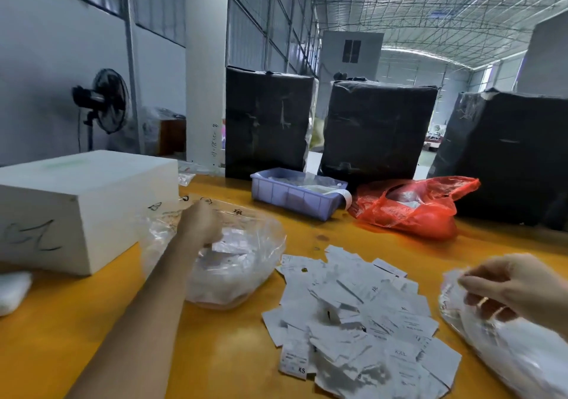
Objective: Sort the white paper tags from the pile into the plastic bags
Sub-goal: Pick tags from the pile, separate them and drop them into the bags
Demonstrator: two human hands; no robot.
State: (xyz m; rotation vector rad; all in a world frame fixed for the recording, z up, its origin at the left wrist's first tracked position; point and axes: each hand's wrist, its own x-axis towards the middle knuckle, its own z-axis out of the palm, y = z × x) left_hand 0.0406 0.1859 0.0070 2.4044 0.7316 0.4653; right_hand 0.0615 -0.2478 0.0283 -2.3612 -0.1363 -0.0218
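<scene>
The person's left forearm (144, 300) was bare along its whole visible length, from the lower edge of the view to the wrist, with no sleeve, watch or band on it. The left hand (201, 223) wore no glove and showed no ring, though it was somewhat blurred. The right hand (519, 288) was likewise ungloved, its fingers (479, 282) bare of rings, and the short stretch of wrist behind it carried no cuff or strap.

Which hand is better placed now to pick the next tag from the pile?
Probably the right hand. It hovers beside the pile of white tags, at the mouth of the right plastic bag. The left hand reaches into the left plastic bag, farther away.
</scene>
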